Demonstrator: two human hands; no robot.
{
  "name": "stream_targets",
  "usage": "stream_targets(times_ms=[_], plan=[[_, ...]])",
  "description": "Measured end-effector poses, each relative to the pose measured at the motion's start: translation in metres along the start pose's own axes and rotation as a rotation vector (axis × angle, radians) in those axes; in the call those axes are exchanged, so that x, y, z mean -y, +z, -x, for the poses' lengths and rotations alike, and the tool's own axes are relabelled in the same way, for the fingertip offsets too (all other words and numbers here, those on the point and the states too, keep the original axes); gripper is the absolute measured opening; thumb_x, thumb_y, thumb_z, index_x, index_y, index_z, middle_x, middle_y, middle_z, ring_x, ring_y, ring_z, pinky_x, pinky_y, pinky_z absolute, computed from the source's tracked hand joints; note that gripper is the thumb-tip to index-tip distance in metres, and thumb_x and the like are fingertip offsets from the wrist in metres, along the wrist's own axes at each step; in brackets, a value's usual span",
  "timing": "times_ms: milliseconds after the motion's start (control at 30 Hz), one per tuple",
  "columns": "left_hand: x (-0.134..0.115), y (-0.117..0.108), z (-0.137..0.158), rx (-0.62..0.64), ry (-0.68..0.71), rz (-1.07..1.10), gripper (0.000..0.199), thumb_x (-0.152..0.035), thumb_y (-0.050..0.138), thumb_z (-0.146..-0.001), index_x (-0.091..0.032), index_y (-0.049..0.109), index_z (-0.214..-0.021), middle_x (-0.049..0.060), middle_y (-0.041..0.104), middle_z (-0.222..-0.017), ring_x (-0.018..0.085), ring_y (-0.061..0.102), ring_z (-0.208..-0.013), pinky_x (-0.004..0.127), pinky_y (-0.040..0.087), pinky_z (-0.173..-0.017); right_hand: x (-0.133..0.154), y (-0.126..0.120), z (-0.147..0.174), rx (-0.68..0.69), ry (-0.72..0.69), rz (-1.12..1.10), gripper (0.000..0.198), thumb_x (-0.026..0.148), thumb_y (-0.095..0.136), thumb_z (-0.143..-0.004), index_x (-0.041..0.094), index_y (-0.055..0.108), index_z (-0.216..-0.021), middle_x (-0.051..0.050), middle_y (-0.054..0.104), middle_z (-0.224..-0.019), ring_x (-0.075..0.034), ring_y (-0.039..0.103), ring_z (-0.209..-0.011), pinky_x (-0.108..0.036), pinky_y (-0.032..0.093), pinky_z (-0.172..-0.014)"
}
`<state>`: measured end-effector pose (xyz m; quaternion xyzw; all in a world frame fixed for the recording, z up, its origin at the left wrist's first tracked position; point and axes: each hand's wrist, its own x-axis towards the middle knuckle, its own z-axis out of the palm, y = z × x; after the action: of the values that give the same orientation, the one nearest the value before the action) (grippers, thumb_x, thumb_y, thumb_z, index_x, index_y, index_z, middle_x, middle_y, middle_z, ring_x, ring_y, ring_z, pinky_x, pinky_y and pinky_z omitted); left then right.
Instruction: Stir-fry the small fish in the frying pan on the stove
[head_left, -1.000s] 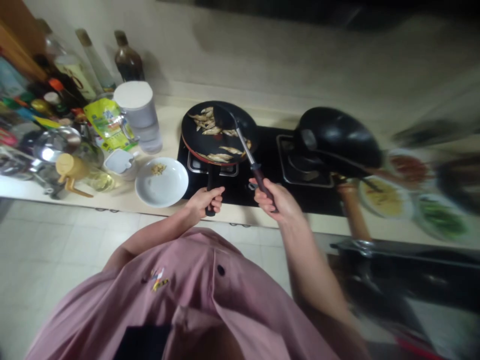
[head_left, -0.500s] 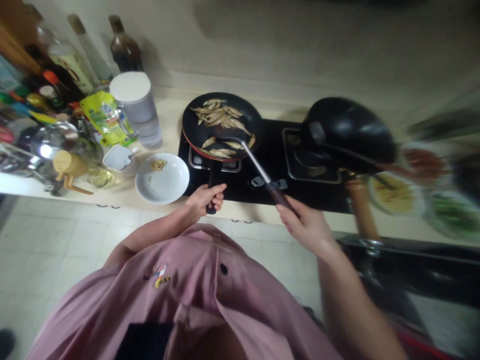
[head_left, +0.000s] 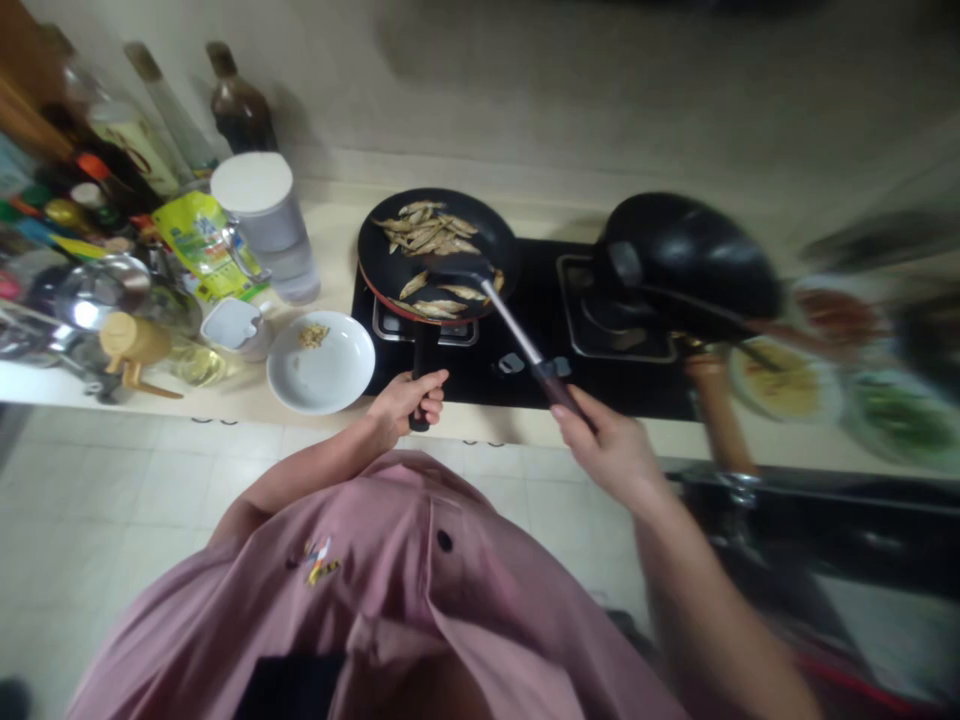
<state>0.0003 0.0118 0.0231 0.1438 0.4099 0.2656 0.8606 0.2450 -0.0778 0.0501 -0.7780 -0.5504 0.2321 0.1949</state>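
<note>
My left hand point(head_left: 412, 405) is wrapped round the black handle of a frying pan point(head_left: 495, 225), which sits over the left burner of the black stove. Several small browned fish point(head_left: 431, 230) are heaped at the pan's far side, and a few more lie nearer its front. My right hand point(head_left: 604, 435) grips the dark handle of a spatula point(head_left: 517, 330) with a metal shaft. Its black head is inside the pan, between the heap and the nearer fish. Left of the pan stands a white plate point(head_left: 337, 365) with a small pile of chopped yellowish bits.
A black wok point(head_left: 690, 240) with a wooden handle sits tilted at the right burner. Bowls of red, yellow and green food point(head_left: 904, 410) stand right of it. A water pitcher point(head_left: 270, 235), a yellow-green pouch point(head_left: 199, 240), bottles and jars crowd the left counter.
The spatula's head has shifted slightly left within the pan, and its flat side shows more. The whole view has moved a little. Both hands keep their grips.
</note>
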Motion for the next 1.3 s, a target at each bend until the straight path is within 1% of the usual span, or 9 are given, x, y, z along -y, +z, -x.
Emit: stream_targets(times_ms=[100,233,333,467,633,733,800,1000,1300], plan=[[0.001,-0.002,-0.004,0.007,0.002,-0.009,0.041,-0.027,0.077,-0.070,-0.018,0.037,-0.068,-0.009,0.034,-0.053,-0.001,0.028,-0.038,0.014,0.019,-0.037,0.002,-0.002,-0.010,-0.047,0.085,-0.113,0.043,0.052,0.051,-0.084,0.018,0.065,-0.106,-0.001,0.056,-0.057,-0.014,0.050,-0.048,-0.026,0.039,-0.047],[0.002,-0.007,-0.009,0.029,-0.006,0.004,0.042,-0.028,0.079,-0.068,-0.018,0.038,-0.070,-0.009,0.035,-0.054,-0.001,0.028,-0.038,0.014,0.019,-0.037,0.016,0.012,-0.024,0.074,0.268,-0.523,0.034,0.052,0.058,-0.079,0.019,0.058,-0.085,0.004,0.047,-0.054,-0.007,0.038,-0.039,-0.020,0.029,-0.035],[0.002,-0.009,-0.009,0.039,-0.013,0.015,0.043,-0.027,0.080,-0.067,-0.018,0.038,-0.071,-0.009,0.035,-0.054,-0.001,0.028,-0.038,0.014,0.019,-0.037,0.023,0.020,-0.024,0.131,0.322,-0.653,0.033,0.050,0.063,-0.076,0.019,0.056,-0.084,0.005,0.045,-0.054,-0.005,0.036,-0.039,-0.017,0.026,-0.033],[0.001,-0.007,-0.007,0.037,-0.012,0.010,0.043,-0.028,0.080,-0.066,-0.018,0.039,-0.071,-0.009,0.034,-0.055,0.000,0.029,-0.039,0.014,0.019,-0.037,0.017,0.011,-0.012,0.196,0.308,-0.713,0.038,0.052,0.065,-0.075,0.019,0.058,-0.093,0.005,0.045,-0.055,-0.005,0.034,-0.039,-0.017,0.024,-0.032],[0.000,-0.006,-0.006,0.026,-0.004,0.000,0.042,-0.028,0.080,-0.067,-0.018,0.039,-0.070,-0.009,0.034,-0.054,0.000,0.029,-0.039,0.014,0.019,-0.037,0.017,-0.001,-0.009,0.136,0.304,-0.869,0.043,0.050,0.067,-0.074,0.018,0.057,-0.102,0.006,0.042,-0.052,-0.005,0.031,-0.038,-0.017,0.019,-0.032],[0.000,-0.007,-0.007,0.030,0.003,-0.004,0.042,-0.027,0.079,-0.068,-0.017,0.039,-0.070,-0.009,0.034,-0.055,0.000,0.029,-0.039,0.014,0.020,-0.037,0.022,0.005,-0.015,0.239,0.347,-0.961,0.045,0.048,0.070,-0.071,0.017,0.056,-0.100,0.007,0.040,-0.051,-0.004,0.028,-0.038,-0.016,0.016,-0.032],[0.000,-0.008,-0.007,0.039,0.007,-0.005,0.043,-0.027,0.079,-0.067,-0.018,0.038,-0.070,-0.009,0.033,-0.054,0.000,0.029,-0.039,0.014,0.020,-0.037,0.022,0.010,-0.019,0.274,0.368,-0.987,0.045,0.048,0.071,-0.070,0.016,0.056,-0.099,0.007,0.040,-0.051,-0.003,0.027,-0.038,-0.016,0.015,-0.033],[-0.001,-0.008,-0.005,0.063,-0.004,-0.019,0.045,-0.029,0.080,-0.066,-0.018,0.037,-0.069,-0.009,0.033,-0.055,-0.001,0.028,-0.040,0.014,0.019,-0.037,0.023,0.015,-0.023,0.194,0.339,-0.988,0.041,0.047,0.070,-0.073,0.017,0.056,-0.098,0.007,0.041,-0.051,-0.004,0.029,-0.038,-0.016,0.017,-0.032],[-0.001,-0.009,-0.007,0.058,-0.012,-0.015,0.044,-0.029,0.080,-0.066,-0.018,0.039,-0.071,-0.009,0.034,-0.056,0.000,0.030,-0.040,0.014,0.020,-0.038,0.031,0.019,-0.020,0.335,0.330,-0.964,0.045,0.048,0.071,-0.071,0.016,0.057,-0.099,0.006,0.041,-0.052,-0.004,0.029,-0.038,-0.016,0.016,-0.032]])
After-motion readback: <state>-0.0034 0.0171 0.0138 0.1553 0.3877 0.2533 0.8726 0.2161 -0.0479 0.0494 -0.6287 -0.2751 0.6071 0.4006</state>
